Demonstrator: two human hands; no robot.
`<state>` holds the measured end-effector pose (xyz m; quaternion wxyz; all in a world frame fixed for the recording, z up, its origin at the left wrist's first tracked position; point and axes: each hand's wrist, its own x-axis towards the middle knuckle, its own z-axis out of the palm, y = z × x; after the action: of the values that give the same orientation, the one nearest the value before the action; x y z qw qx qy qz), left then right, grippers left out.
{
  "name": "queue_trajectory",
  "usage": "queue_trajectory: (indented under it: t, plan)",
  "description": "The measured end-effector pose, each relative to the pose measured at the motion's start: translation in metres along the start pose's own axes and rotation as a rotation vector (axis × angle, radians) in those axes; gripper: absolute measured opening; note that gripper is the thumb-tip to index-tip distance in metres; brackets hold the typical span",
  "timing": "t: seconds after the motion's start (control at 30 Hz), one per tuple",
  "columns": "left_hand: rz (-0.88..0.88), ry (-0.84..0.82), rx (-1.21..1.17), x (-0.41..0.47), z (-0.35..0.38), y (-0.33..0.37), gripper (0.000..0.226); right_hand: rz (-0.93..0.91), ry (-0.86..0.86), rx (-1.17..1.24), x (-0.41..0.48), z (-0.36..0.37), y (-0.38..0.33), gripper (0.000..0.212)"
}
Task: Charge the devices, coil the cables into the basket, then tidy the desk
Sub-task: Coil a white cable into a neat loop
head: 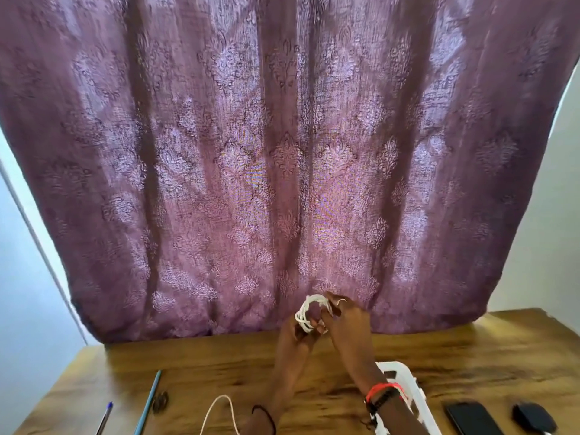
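White cable (305, 313) pinched between left hand (297, 335), right hand (346, 320).

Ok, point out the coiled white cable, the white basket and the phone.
coiled white cable (303, 311): head view, left side of the loops.
white basket (398, 367): head view, far rim.
phone (470, 417): head view, middle of its dark screen.

A curtain (282, 152) is hanging behind the counter (219, 365). The left hand (295, 337) and right hand (348, 321) are holding a coiled cable (306, 315) above the counter's middle. A basket (405, 381) is sitting under the right forearm, with a phone (470, 417) and then a small device (532, 417) lying to its right. Two pens (149, 400) are lying at left, a loose cable (219, 406) looping between them and the left forearm
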<state>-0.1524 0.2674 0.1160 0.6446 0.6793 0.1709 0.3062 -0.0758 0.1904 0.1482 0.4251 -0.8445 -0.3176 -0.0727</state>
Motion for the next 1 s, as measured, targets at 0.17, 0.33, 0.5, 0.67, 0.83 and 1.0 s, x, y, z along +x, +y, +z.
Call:
queue_trajectory:
  t: [0.17, 0.33, 0.5, 0.67, 0.83, 1.0]
  plan:
    - [-0.075, 0.004, -0.080, 0.001, 0.003, -0.007, 0.019, -0.002, 0.019, -0.055, 0.001, -0.004, -0.006, 0.037]
    - [-0.141, 0.154, -0.166, 0.008, 0.000, -0.014, 0.063, 0.056, 0.048, 0.156, 0.001, -0.003, -0.009, 0.031]
    - [-0.154, 0.205, -0.233, 0.012, -0.001, -0.009, 0.016, 0.092, 0.038, 0.260, 0.000, -0.004, -0.011, 0.023]
    - [-0.174, 0.199, -0.292, 0.010, -0.001, -0.001, 0.017, 0.104, 0.060, 0.335, -0.002, -0.002, -0.012, 0.017]
    - [-0.171, 0.207, -0.336, 0.012, -0.002, 0.002, 0.014, 0.122, 0.067, 0.305, 0.000, -0.002, -0.009, 0.015]
    - [-0.140, 0.170, -0.359, 0.011, -0.002, 0.002, 0.015, 0.106, 0.053, 0.280, 0.004, -0.005, -0.006, 0.024]
